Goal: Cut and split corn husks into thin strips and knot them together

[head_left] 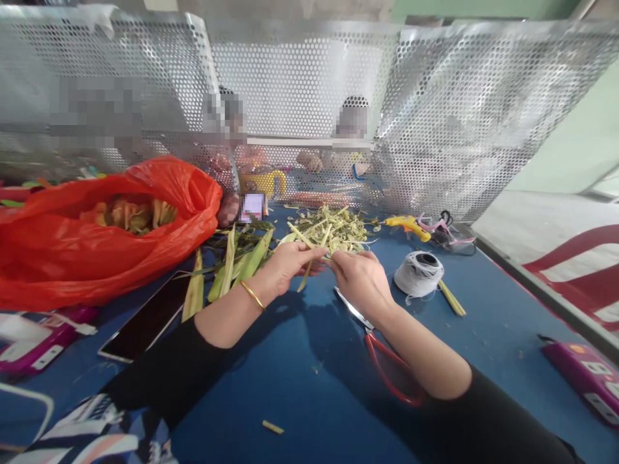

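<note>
Near the middle of the blue table, my left hand and my right hand meet, fingertips almost touching. Between them is a pale green-yellow husk strip, pinched at the fingers; one end sticks up past my left hand and a piece hangs below. Just behind lies a heap of shredded strips. Wider green husks lie beside my left wrist. Red-handled scissors rest on the table, partly under my right forearm. To the right of my right hand stands a white thread spool.
A red plastic bag of dried pieces bulges at left, near a dark phone. A yellow glue gun lies back right. Purple power strips sit at both sides. A perforated metal screen closes the back, with people behind it.
</note>
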`<state>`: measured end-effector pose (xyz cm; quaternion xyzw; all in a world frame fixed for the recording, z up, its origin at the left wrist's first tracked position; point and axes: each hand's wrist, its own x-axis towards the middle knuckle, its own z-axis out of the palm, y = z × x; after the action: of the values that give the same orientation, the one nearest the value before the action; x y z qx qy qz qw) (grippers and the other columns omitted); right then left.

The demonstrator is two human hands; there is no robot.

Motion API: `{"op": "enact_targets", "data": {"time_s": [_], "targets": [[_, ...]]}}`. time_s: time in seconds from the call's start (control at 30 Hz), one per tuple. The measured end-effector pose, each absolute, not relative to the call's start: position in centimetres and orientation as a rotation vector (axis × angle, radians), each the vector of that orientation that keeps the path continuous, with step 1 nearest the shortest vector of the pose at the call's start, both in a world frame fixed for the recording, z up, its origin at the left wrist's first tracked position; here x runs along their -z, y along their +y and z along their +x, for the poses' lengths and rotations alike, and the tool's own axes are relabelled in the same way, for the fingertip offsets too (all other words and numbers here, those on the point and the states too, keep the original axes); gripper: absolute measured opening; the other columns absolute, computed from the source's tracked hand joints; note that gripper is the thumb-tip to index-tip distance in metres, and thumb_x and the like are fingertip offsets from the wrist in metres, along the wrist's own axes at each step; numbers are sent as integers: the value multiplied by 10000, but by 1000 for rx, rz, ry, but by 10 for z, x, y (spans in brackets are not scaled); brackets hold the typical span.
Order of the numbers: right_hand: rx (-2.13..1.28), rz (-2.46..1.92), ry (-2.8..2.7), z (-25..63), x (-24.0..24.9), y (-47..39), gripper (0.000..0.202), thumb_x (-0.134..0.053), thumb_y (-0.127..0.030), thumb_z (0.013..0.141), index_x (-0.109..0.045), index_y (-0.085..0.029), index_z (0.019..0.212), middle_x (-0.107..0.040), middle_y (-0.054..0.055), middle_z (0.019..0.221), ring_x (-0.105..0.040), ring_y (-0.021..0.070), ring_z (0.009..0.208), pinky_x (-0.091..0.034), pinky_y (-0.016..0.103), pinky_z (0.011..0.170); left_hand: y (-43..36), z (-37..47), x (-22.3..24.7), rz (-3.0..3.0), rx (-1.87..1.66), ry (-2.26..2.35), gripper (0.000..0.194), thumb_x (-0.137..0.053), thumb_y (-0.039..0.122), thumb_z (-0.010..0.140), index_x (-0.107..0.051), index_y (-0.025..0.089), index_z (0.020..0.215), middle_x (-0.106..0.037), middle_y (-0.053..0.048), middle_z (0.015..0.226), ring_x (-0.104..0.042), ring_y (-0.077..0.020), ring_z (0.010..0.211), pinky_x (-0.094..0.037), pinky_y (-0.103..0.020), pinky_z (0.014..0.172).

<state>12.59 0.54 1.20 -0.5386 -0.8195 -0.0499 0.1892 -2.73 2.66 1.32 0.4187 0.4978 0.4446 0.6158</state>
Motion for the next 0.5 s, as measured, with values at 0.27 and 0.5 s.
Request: {"op": "enact_targets", "data": {"time_s": [0.27,0.5], "targets": [[-209,-1537,-2311,145,-40,6,289,-542,-232,838,-542,-196,552,-556,-15,556,-433,115,546,-244,258,561,26,-24,-14,1072,-1025,1213,186,-682,129,778,-611,130,606,-599,19,511,-537,-83,429,-480,-258,562],[-1067,-1372,-1973,159,-33,28,342,-551,-442,829,-676,-189,636,-616,15,606,-523,136,592,-388,271,595,24,-29,-14,1048,-953,1103,203,-642,284,838,-645,148,688,-638,1,563,-577,-93,479,-494,-243,578]]}}
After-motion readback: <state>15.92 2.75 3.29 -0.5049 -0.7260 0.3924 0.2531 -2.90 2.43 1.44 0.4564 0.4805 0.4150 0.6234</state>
